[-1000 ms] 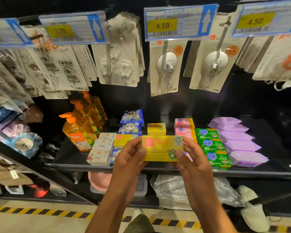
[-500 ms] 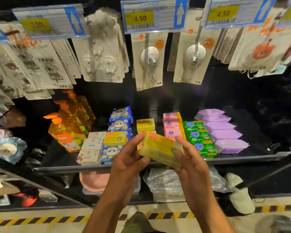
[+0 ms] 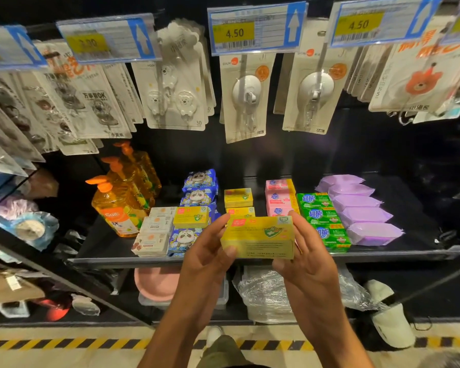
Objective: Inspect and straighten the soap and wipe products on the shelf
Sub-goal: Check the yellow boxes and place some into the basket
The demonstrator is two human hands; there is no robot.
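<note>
Black shelf (image 3: 396, 255), dark back panel (image 3: 303, 155). Above it: carded hooks (image 3: 247, 96) on pegs and blue-framed price tags (image 3: 255, 30), two reading 4.50. Lower tier: pink basin (image 3: 154, 285), plastic-wrapped bundle (image 3: 263, 296). Floor (image 3: 64, 359) pale, with a yellow-black hazard stripe (image 3: 64, 343) along the base. Lighting dim.

I saw the left hand (image 3: 207, 253) and the right hand (image 3: 306, 261) holding a yellow rectangular cardboard soap box (image 3: 258, 236) by its short ends, level, in front of the black shelf (image 3: 101, 248). Behind it stood rows of smaller yellow boxes (image 3: 238, 197), pink soap packs (image 3: 278, 199), green wrapped soap bars (image 3: 320, 216) and purple wipe packets (image 3: 361, 215). The box's small print looked blurred, possibly ingredients.
</note>
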